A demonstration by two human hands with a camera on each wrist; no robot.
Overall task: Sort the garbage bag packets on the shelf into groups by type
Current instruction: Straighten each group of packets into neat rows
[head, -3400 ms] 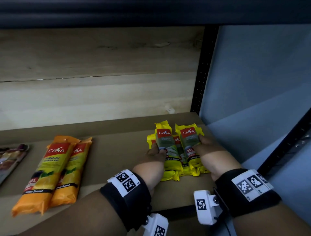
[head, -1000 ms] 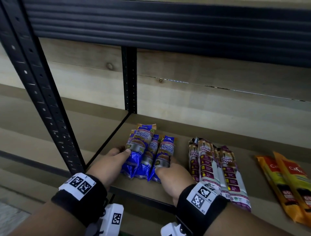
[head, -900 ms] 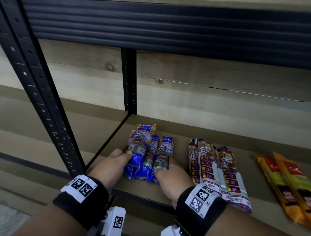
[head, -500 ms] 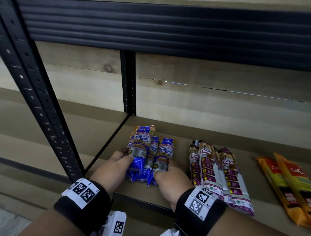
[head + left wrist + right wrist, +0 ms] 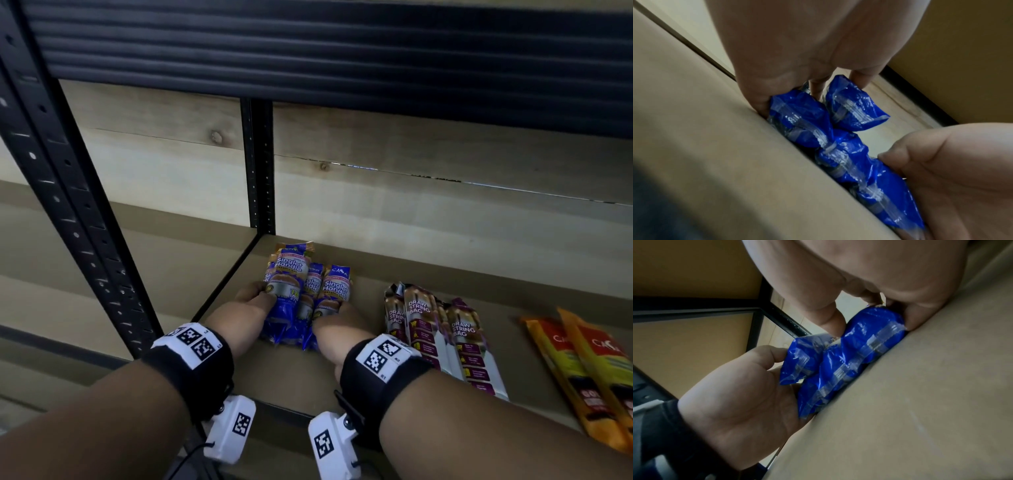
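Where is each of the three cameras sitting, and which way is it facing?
Head: worn on the head, looking forward and down into the shelf; shows both forearms, left hand and right hand gripping the blue packets.
Left wrist: under the left wrist, looking along the palm at the packets' sealed ends; the right hand also shows.
Right wrist: under the right wrist, looking along its fingers; the left hand also shows.
Shared: all three see the blue packets and both hands.

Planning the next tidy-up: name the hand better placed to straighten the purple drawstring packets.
Right. The right hand grips the blue packets on the side facing the purple drawstring packets; the left hand is on the far side.
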